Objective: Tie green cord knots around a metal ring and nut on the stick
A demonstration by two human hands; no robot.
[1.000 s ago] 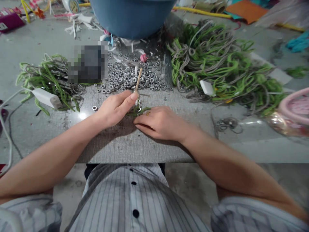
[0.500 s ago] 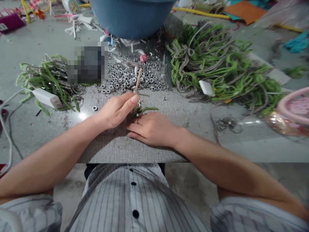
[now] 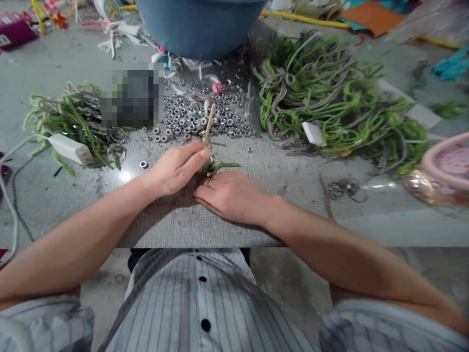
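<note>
My left hand is closed around a thin wooden stick that points up and away, with a few metal nuts stacked at its base. My right hand lies beside it, fingers curled on a green cord that runs out to the right; a ring shows on one finger. Just beyond both hands is a heap of small metal nuts on the grey mat.
A big pile of green and grey cord loops lies at the right, a smaller one at the left. A blue tub stands at the back. A single nut lies left of my hand. A pink basket rim is at the far right.
My right hand has slid left and toward me, closer to the left hand, and the green cord now trails out to the right. The left hand with the stick has hardly moved.
</note>
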